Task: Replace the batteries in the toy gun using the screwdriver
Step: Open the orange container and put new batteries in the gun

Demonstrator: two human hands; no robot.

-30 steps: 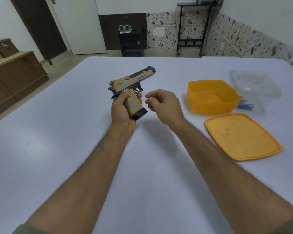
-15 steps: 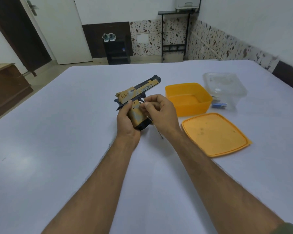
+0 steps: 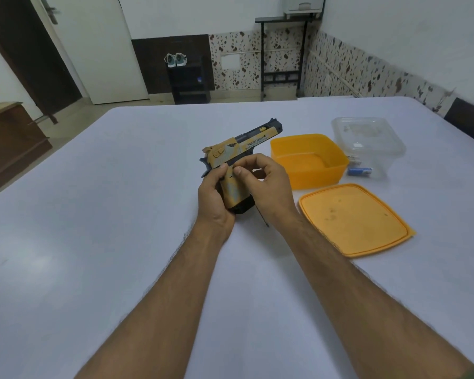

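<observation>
Yellow-and-black plastic toy gun (image 3: 238, 160) sat mid-frame, barrel slanting toward upper right; your left hand (image 3: 214, 198) gripped its handle, your right hand (image 3: 268, 187) pinched a thin dark screwdriver (image 3: 264, 218) beside it.

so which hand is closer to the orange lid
Right. The right hand is just left of the orange lid; the left hand sits further left, holding the toy gun's grip.
</observation>
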